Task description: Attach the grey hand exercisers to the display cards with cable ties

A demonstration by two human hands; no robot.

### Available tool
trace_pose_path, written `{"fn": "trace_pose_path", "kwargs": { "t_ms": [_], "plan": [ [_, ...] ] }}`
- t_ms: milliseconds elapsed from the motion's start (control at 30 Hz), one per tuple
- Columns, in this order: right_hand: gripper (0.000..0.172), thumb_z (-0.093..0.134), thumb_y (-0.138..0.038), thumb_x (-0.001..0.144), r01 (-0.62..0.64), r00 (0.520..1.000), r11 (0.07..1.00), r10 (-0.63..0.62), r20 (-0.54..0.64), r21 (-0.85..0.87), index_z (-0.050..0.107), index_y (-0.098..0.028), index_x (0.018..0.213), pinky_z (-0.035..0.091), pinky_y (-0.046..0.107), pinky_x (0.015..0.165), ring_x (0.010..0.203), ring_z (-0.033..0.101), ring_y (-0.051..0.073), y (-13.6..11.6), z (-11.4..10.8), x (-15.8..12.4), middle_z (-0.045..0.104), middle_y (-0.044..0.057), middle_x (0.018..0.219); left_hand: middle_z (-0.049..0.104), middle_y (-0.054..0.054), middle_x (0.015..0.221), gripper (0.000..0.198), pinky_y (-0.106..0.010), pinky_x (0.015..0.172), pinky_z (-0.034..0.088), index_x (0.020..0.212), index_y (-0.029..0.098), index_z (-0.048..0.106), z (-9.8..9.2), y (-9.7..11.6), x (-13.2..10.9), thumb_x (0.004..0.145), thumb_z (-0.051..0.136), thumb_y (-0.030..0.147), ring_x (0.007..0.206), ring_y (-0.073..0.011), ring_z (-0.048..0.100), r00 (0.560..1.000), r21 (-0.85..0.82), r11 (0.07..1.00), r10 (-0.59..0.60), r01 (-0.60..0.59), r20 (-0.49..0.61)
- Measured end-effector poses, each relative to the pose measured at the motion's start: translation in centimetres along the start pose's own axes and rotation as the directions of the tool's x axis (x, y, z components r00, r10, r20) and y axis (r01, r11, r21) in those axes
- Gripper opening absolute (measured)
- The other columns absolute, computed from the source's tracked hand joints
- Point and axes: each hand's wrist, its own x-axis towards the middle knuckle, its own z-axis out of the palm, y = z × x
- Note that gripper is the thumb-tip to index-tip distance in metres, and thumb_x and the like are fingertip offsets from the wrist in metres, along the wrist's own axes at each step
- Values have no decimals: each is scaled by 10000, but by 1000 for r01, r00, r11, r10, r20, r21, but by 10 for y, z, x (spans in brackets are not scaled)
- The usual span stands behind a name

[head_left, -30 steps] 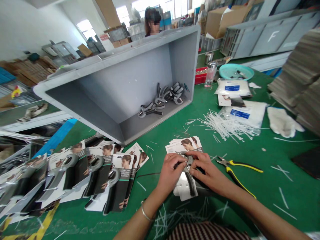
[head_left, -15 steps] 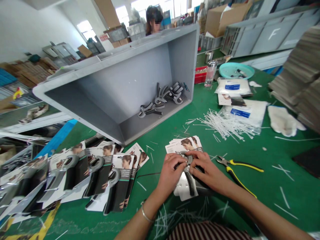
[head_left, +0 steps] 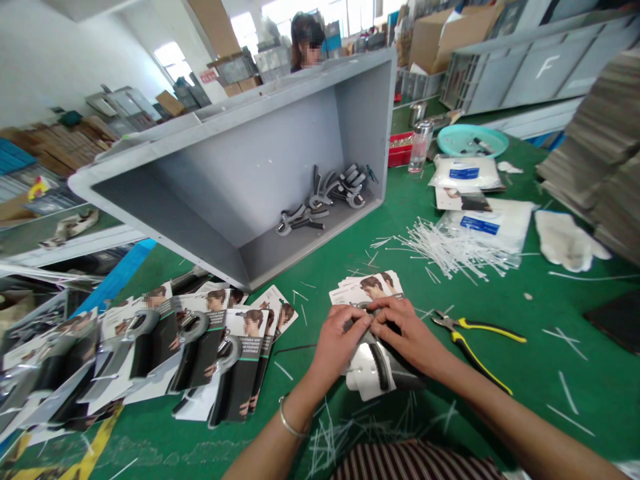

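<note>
As we look down at our green-topped workbench (head_left: 595,380), a long row of black-and-silver hand grippers (head_left: 200,353) already fixed on printed cards fans out on the far left, so that lot looks done. Past them, a tilted grey plastic crate (head_left: 165,200) holds a small heap of bare grey grippers (head_left: 320,203), so some are left. Our left hand (head_left: 340,350) and right hand (head_left: 407,337) meet over one black gripper (head_left: 385,367) on the mat, fingers curled and pressed close around its top end, though we can't tell exactly what they're pinching. Just beyond sit a small stack of printed cards (head_left: 367,290), yellow-and-black pliers (head_left: 475,340) and loose white cable ties (head_left: 455,250).
</note>
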Motion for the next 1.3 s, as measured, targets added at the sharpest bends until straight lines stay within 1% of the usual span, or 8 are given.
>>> {"fn": "trace_pose_path", "kwargs": {
  "t_ms": [233,367,533,633,733,867,1067,1300],
  "plan": [
    [214,523,-148,897,-38,993,999,42,-108,39,617,-253,1058,355,452,1034,1207,493,246,0,4,-3,591,65,1222,662,-26,892,122,-388,925,381,841,183,636,4,25,-12,923,547,168,944,-199,555,973,298,933,226,-204,-42],
    [263,515,-135,886,-46,989,998,53,-135,52,615,-257,1097,362,455,1029,1223,474,249,0,10,-2,580,63,1253,639,-65,922,138,-430,917,397,884,152,615,29,22,-42,918,485,117,945,-230,534,941,456,825,323,-333,102],
    [288,514,-127,890,-9,991,1000,9,-134,5,613,-262,1125,332,471,1059,1206,477,246,4,16,0,601,54,1231,624,-118,1025,143,-487,915,427,969,122,625,56,9,-58,892,504,130,973,-286,524,924,606,698,272,-381,268],
    [248,510,-132,903,13,989,1000,-16,-147,-16,623,-250,1090,354,464,1034,1174,497,249,2,13,-2,620,59,1196,620,-116,1040,179,-478,955,425,1024,130,618,51,18,-55,916,475,129,1015,-279,528,933,570,739,253,-358,257],
    [195,494,-152,937,27,989,997,-37,-141,-74,619,-237,1061,388,442,976,1097,523,247,-7,3,-17,638,65,1129,573,-115,1183,236,-483,1011,393,1116,172,574,33,29,-64,896,593,255,1137,-286,493,979,453,868,187,-205,83],
    [153,481,-173,966,108,990,966,-83,116,-237,615,-217,1027,415,400,853,918,528,235,-26,-6,-49,655,61,965,554,-127,1174,525,-509,932,419,1106,182,534,12,23,-88,703,806,381,1078,-319,511,990,427,902,-15,73,-137],
    [103,548,-132,904,196,962,767,-30,272,-611,632,-179,869,387,432,762,840,505,277,-39,5,-49,633,102,874,588,-91,1018,364,-490,862,434,1052,184,559,9,18,-96,778,727,356,957,-298,543,994,467,879,-113,96,8],
    [72,626,-118,813,289,942,664,-70,328,-690,619,-188,831,381,438,746,828,505,289,-45,6,-42,641,110,854,604,-122,986,303,-517,880,434,1059,157,596,9,25,-88,834,638,356,948,-314,533,994,527,850,-76,25,75]
  ]
}}
